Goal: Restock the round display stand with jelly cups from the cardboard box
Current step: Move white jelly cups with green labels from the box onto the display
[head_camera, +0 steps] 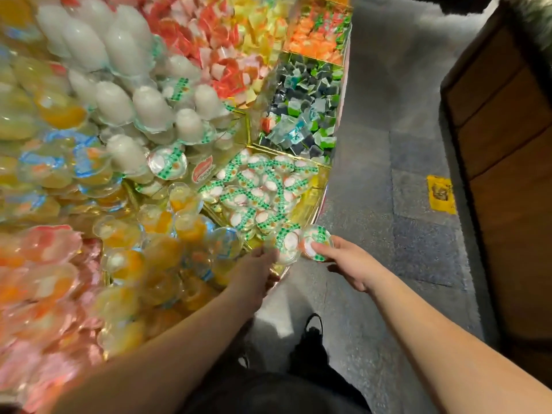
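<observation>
with the right hand [346, 261] pinching one cup [316, 242] and the left hand [257, 264] seemingly gripping another [286, 245] at the stand [310, 201] rim, set both lid-up into the green-lidded bay.

Piled jelly cups [263, 192] crowd the display stand [321, 186]; grey floor [388, 162] beside its rim lies open.

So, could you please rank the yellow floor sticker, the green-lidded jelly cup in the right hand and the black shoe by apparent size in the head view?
1. Black shoe, though partly hidden.
2. Yellow floor sticker and green-lidded jelly cup pinched by the right hand look close; the cup sits nearer the camera, so no ranking.
</observation>
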`<state>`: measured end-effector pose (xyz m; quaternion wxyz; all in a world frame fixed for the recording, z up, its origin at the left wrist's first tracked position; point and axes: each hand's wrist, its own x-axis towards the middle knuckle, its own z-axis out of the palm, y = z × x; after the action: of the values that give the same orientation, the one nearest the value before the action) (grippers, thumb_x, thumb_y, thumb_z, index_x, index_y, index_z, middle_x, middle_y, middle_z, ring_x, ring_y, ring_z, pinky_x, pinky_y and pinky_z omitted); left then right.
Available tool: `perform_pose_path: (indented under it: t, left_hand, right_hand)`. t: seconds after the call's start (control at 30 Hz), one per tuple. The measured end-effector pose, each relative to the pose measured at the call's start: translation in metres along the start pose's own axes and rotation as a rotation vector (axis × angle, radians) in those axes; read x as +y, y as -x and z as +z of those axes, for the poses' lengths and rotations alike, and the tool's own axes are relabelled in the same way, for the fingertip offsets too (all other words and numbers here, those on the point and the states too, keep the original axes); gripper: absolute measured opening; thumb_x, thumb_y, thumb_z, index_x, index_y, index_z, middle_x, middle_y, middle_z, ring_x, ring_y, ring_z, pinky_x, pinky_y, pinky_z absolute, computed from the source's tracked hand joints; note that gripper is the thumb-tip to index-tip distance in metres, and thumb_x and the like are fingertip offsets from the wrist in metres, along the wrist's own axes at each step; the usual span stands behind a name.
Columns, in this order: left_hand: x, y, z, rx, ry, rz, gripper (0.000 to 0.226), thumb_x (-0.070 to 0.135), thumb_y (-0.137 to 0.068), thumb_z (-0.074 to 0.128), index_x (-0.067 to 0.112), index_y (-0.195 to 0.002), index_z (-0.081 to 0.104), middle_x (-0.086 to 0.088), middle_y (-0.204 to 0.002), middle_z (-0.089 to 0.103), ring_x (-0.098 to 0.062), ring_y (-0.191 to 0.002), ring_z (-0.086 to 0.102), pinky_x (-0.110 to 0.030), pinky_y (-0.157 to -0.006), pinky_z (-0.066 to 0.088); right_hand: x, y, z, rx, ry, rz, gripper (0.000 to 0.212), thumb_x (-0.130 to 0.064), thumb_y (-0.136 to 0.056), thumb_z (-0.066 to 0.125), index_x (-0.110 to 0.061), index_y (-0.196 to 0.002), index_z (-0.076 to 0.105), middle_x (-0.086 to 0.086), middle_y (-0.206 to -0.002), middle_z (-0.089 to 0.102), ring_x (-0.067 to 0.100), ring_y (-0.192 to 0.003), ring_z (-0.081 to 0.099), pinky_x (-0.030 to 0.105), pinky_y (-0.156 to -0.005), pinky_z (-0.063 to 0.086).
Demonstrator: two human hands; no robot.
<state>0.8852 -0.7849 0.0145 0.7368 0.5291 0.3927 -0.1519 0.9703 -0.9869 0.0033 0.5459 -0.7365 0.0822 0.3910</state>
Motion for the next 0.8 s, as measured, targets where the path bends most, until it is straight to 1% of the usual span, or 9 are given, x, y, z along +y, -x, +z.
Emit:
perform_pose_path:
  t: [0.03,0.07,0.17,0.23,0.4,0.5,0.63,0.73,0.8]
  left_hand:
    - [-0.001,-0.006,0.008,0.056,0.015,-0.002,0.009,0.024,-0.092,0.064,0.016,-0.092,0.066,-0.005,-0.056,0.052,-0.018,-0.047,0.044,-0.025,-0.046,0.03]
    - [0.001,-0.009,0.015,0.103,0.033,0.0,0.009,0.023,-0.093,0.062,0.016,-0.095,0.067,-0.007,-0.058,0.052,-0.018,-0.045,0.043,-0.022,-0.044,0.029]
    - [0.003,-0.019,0.034,0.231,0.078,0.005,0.01,0.02,-0.096,0.058,0.015,-0.102,0.064,-0.006,-0.062,0.054,-0.014,-0.041,0.044,-0.02,-0.04,0.032]
    - [0.001,-0.025,0.043,0.302,0.091,0.001,0.006,0.018,-0.096,0.059,0.02,-0.1,0.063,-0.005,-0.065,0.056,-0.013,-0.04,0.044,-0.022,-0.041,0.033]
    - [-0.014,-0.042,0.061,0.489,0.083,0.026,0.021,0.021,-0.095,0.06,0.015,-0.115,0.062,-0.005,-0.078,0.063,-0.016,-0.049,0.049,-0.02,-0.041,0.035]
    - [-0.018,-0.046,0.07,0.54,0.08,0.035,0.023,0.023,-0.095,0.059,0.014,-0.116,0.061,-0.007,-0.085,0.065,-0.016,-0.056,0.053,-0.022,-0.042,0.038]
    - [-0.02,-0.054,0.079,0.613,0.13,0.046,0.018,0.022,-0.097,0.057,0.012,-0.112,0.056,-0.005,-0.092,0.063,-0.016,-0.064,0.054,-0.019,-0.041,0.038]
    - [-0.023,-0.06,0.084,0.657,0.142,0.045,0.013,0.023,-0.097,0.056,0.014,-0.106,0.055,-0.006,-0.091,0.063,-0.019,-0.068,0.056,-0.031,-0.054,0.045]
    - [-0.027,-0.064,0.086,0.684,0.125,0.052,0.008,0.023,-0.097,0.056,0.015,-0.098,0.054,-0.009,-0.09,0.062,-0.022,-0.07,0.057,-0.045,-0.065,0.051]
  right_hand:
    - [-0.004,-0.014,-0.008,-0.025,0.012,0.005,0.097,-0.069,-0.062,0.081,-0.022,-0.14,0.049,0.0,-0.133,0.063,0.017,-0.112,0.063,0.034,-0.091,0.048]
    - [-0.01,-0.026,-0.014,-0.065,0.023,0.009,0.089,-0.065,-0.065,0.082,-0.02,-0.136,0.053,0.002,-0.13,0.065,0.017,-0.108,0.064,0.033,-0.088,0.048]
    - [-0.038,-0.05,-0.024,-0.149,0.074,0.003,0.038,-0.038,-0.084,0.075,-0.016,-0.113,0.066,0.009,-0.11,0.072,0.017,-0.091,0.067,0.031,-0.08,0.05]
    - [-0.05,-0.069,-0.032,-0.185,0.084,-0.02,0.018,-0.025,-0.091,0.069,-0.014,-0.105,0.066,0.009,-0.095,0.072,0.014,-0.078,0.065,0.026,-0.072,0.05]
    - [-0.058,-0.107,-0.034,-0.257,0.2,-0.008,0.027,-0.031,-0.09,0.07,-0.014,-0.107,0.059,0.007,-0.1,0.068,0.017,-0.083,0.063,0.034,-0.076,0.046]
    - [-0.056,-0.121,-0.03,-0.255,0.293,0.018,0.038,-0.034,-0.089,0.071,-0.011,-0.114,0.056,0.006,-0.098,0.065,0.016,-0.077,0.061,0.027,-0.064,0.047]
    - [-0.05,-0.136,-0.024,-0.238,0.353,0.05,0.04,-0.033,-0.091,0.069,-0.011,-0.119,0.053,0.003,-0.094,0.06,0.015,-0.068,0.053,0.019,-0.045,0.04]
    - [-0.043,-0.144,-0.023,-0.242,0.431,0.046,0.047,-0.038,-0.091,0.068,-0.011,-0.124,0.05,0.005,-0.099,0.059,0.014,-0.067,0.05,0.023,-0.048,0.038]
    - [-0.039,-0.148,-0.022,-0.252,0.462,0.055,0.051,-0.041,-0.091,0.067,-0.01,-0.127,0.049,0.008,-0.105,0.059,0.015,-0.067,0.049,0.025,-0.051,0.038]
